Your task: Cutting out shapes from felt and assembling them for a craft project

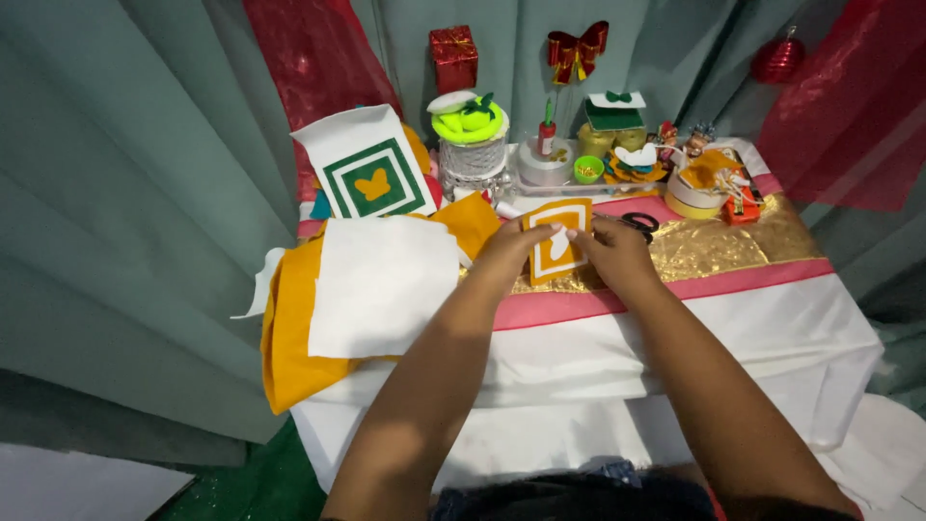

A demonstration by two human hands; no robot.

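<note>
Both hands meet over the counter [675, 328]. The left hand [511, 253] and right hand [617, 253] each pinch the orange felt square [558, 241] at its side edges, grip fingers pressed together on it. Scissors [639, 224] lie just beyond.

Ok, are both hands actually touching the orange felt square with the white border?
Touching. The head view shows the left hand and right hand both with fingertips pressed on the orange felt square, one at each side edge.
</note>
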